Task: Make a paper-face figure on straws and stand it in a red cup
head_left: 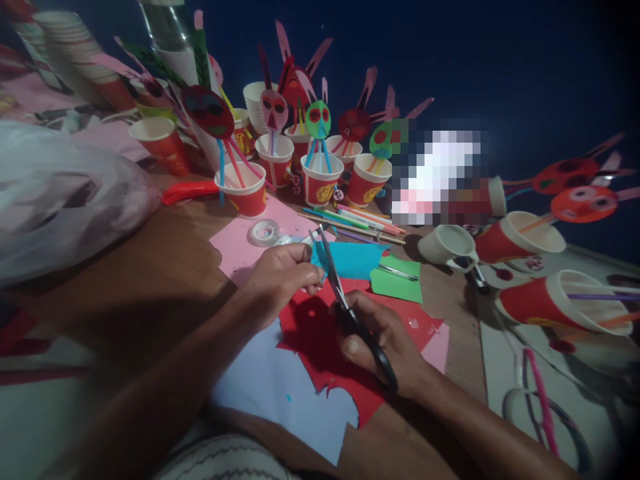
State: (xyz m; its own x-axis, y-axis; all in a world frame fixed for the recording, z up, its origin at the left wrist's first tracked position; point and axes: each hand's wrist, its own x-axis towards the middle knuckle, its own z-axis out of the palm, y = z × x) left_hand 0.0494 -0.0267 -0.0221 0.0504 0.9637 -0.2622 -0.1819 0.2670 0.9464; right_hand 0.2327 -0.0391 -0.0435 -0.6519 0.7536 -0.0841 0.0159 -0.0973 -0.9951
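Note:
My left hand (pixel 280 280) pinches the left end of a blue piece of paper (pixel 357 259) between thumb and fingers. In my right hand (pixel 383 333) is a pair of scissors (pixel 334 267) with black handles. Their blades point up and are slightly apart at the tips, crossing the blue paper close to my left fingers. Below both hands lies red paper (pixel 350 360) with cut edges, partly over a pale blue sheet (pixel 285 393). A green piece of paper (pixel 400 283) with a thin metallic tool on it lies just beyond the blue paper.
Red paper cups (pixel 321 183) with paper faces on straws stand along the back. A tape roll (pixel 263 233) rests on pink paper (pixel 235 247). Pens and sticks (pixel 355 223) lie behind the hands. At right is a white mug (pixel 445 245); at left, a plastic bag (pixel 65 200).

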